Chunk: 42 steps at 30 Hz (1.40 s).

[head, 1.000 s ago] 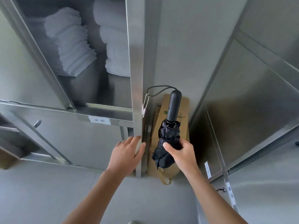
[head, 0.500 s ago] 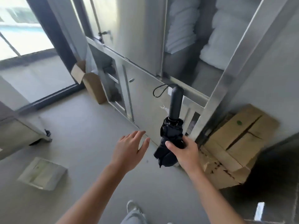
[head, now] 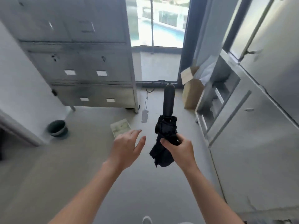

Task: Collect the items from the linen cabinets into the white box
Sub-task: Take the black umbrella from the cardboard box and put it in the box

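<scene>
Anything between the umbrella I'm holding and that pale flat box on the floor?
Nothing on the floor. Only the open left hand covers the near corner of the pale flat box, beside the umbrella in the right hand.

Two hands (head: 126, 147) (head: 179, 151), one black umbrella (head: 166, 126), one cardboard box (head: 192, 92), one dark basin (head: 57, 129), one flat packet (head: 120, 126)

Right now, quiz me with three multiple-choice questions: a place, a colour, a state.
1. Where is the cardboard box? A on the floor near the window B on a shelf C atop a cabinet
2. What colour is the umbrella? A red B black C white
3. The left hand is A open and empty B gripping the umbrella C a fist
Answers: 1 A, it stands on the floor near the window; 2 B, handle and cloth are black; 3 A, fingers spread, only the right hand grips the umbrella.
</scene>
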Available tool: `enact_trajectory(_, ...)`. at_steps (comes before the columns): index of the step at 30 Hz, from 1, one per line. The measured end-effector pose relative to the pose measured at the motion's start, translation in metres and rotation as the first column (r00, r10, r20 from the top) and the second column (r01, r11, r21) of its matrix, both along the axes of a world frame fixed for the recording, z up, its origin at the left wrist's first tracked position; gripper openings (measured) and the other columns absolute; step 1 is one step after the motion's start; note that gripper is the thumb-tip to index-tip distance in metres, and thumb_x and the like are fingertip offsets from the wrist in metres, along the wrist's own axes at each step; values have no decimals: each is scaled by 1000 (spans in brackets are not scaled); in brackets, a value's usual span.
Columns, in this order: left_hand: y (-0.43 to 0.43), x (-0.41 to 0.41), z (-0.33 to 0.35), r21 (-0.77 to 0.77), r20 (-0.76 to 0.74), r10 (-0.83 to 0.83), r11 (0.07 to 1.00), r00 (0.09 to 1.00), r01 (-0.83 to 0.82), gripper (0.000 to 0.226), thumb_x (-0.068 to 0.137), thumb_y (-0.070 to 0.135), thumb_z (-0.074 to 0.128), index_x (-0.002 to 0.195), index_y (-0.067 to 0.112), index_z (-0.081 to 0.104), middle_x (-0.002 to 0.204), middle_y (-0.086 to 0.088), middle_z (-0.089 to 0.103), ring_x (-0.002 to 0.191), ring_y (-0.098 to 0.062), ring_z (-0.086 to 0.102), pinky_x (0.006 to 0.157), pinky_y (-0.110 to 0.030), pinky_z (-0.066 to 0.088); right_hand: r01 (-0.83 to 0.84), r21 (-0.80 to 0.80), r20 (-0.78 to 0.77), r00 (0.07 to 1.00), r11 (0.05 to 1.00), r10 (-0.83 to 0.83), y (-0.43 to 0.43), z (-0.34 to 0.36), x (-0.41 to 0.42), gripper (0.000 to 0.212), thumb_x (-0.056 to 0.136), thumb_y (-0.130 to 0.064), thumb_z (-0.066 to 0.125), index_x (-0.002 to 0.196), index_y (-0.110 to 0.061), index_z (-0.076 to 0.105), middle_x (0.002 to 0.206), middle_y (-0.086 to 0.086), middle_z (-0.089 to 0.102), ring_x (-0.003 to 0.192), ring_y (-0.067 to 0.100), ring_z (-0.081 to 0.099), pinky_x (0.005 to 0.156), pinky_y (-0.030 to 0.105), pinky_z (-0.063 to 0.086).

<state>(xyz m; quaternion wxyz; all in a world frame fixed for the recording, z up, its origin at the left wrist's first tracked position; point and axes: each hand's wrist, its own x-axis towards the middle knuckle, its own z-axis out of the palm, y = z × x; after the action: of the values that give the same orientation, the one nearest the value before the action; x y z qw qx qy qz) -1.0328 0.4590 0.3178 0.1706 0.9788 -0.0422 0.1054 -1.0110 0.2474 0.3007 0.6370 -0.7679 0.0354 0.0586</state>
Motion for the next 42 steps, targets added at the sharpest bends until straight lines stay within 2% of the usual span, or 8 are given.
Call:
enact_trajectory(5,66,-26,15,3,47,266,964,963,-266,52,98,53,25,122,20,59,120,4,65,107,-17,60,87,-34,43,-264,-16,54,963,964,264,82,15,30,27,65,-48,80,85,-30,75,78,-8,75,77,15,71,74,41,57)
enact_trajectory(12,88,-64,35,-12,123,544,837,830,-546,38,99,50,32,111,24,56,101,9,64,92,-17,60,79,-36,46,-532,-17,95,842,847,531,153,29,51,25,67,-49,79,84,-32,75,77,-10,75,76,15,71,73,39,57)
enact_trajectory(15,90,-76,47,-32,125,636,769,761,-638,41,97,52,31,114,24,56,104,9,64,96,-17,59,83,-36,45,-608,-51,130,782,792,609,171,37,52,31,65,-51,76,77,-23,71,68,-8,69,68,14,66,64,35,52)
enact_trajectory(18,88,-87,56,-39,148,707,703,692,-710,48,96,52,31,118,21,59,112,6,65,100,-18,61,86,-37,45,-672,-94,147,721,735,678,185,42,51,33,65,-53,74,76,-23,70,65,-8,69,63,11,64,60,31,48)
enact_trajectory(27,78,-114,61,18,136,830,543,540,-839,48,97,49,34,120,17,61,107,1,69,94,-22,63,77,-32,49,-799,-77,108,588,597,801,215,38,48,35,65,-55,74,83,-25,73,73,-6,74,74,17,71,75,46,60)
enact_trajectory(35,125,-101,55,31,76,840,537,538,-843,54,97,51,30,125,15,59,117,-1,67,107,-23,60,90,-37,47,-833,-61,82,545,550,834,271,38,62,36,65,-55,75,86,-25,74,76,-6,75,80,18,72,79,48,60)
enact_trajectory(39,170,-55,40,-16,32,818,576,575,-818,56,96,51,30,129,15,57,121,-3,65,110,-25,59,93,-37,45,-793,-71,57,602,605,797,292,33,97,33,66,-55,76,87,-28,75,76,-7,75,79,18,73,78,48,61)
enact_trajectory(42,193,-5,26,-17,20,748,663,663,-748,57,95,53,27,124,16,58,117,0,66,103,-25,60,89,-36,43,-730,-77,48,678,680,733,296,29,134,30,66,-53,76,84,-28,75,75,-7,75,77,18,72,76,46,59)
